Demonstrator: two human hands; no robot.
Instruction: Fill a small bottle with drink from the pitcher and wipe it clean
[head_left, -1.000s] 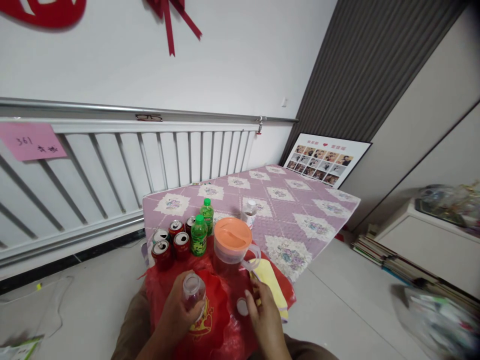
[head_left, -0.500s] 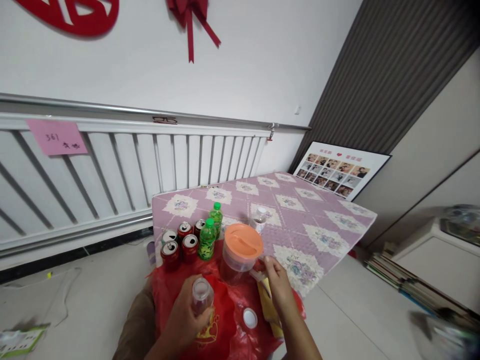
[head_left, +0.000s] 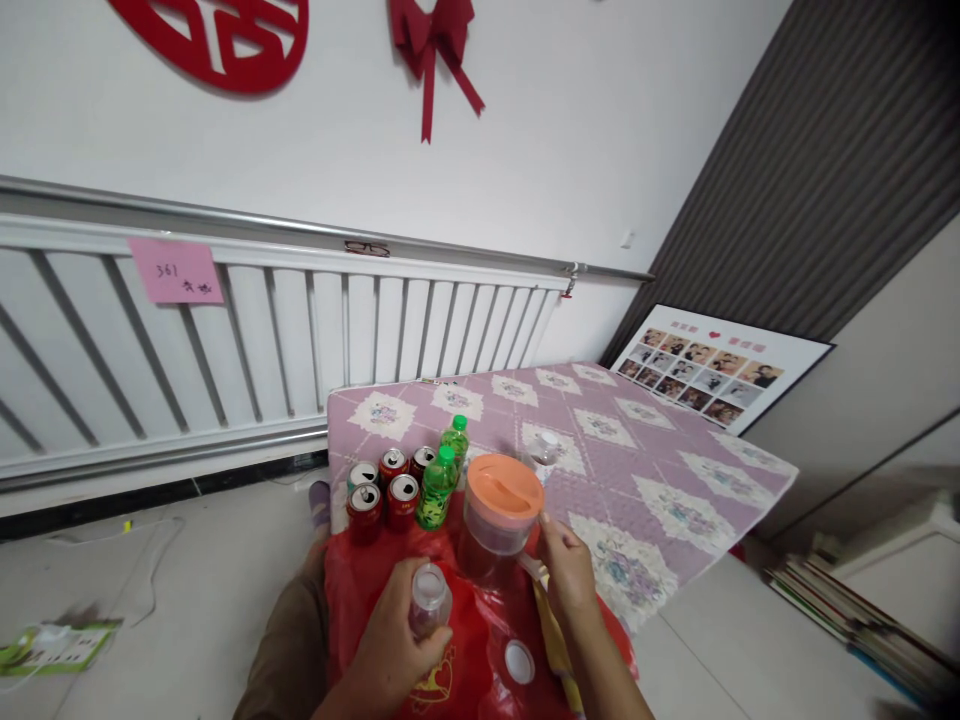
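My left hand (head_left: 397,640) is closed round a small clear bottle (head_left: 430,600) with an open mouth, held above the red plastic cover (head_left: 480,660). My right hand (head_left: 568,565) is closed on the handle of a clear pitcher (head_left: 491,540) with an orange lid (head_left: 505,488). Between my forearms a white cap (head_left: 519,661) lies on the red cover. A yellow cloth (head_left: 555,640) is beside my right forearm. Left of the pitcher stand two green bottles (head_left: 435,492) and several opened cans (head_left: 365,510). Behind the pitcher is another clear bottle (head_left: 546,448) with a white cap.
The table has a purple patterned cloth (head_left: 585,490). Beyond it are a white radiator (head_left: 285,340) and a leaning photo board (head_left: 712,365). Stacked books or papers (head_left: 847,620) lie at the right, and a green-and-white packet (head_left: 60,645) is on the floor.
The view has shifted, so the scene sits further right and slightly lower. Both hands keep hold of the same bottle and pitcher handle.
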